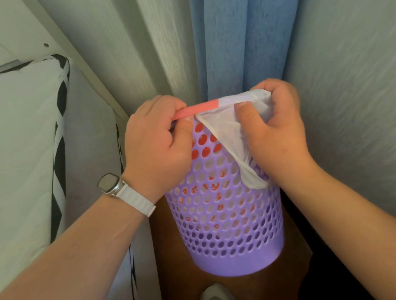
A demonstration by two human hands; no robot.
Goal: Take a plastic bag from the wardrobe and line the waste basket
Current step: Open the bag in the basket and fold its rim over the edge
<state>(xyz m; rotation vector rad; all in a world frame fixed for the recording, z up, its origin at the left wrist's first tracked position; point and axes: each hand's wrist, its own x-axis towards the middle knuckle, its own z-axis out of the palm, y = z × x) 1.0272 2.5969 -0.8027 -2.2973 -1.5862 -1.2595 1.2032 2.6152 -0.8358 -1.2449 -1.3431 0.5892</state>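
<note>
Both hands are closed on the white plastic bag (223,124) at the top of the lilac perforated waste basket (226,218): the left hand (156,143) pinches its pink drawstring band (196,109) taut, and the right hand (278,129) grips a bunched fold of film hanging over the rim just below it. The likely failure is the thin film tearing or the band slipping off the rim, should the two hands pull apart too hard before the edge is folded over. Beneath the hands, white and red-printed bag material shows through the basket's holes; nothing else can be made out inside.
</note>
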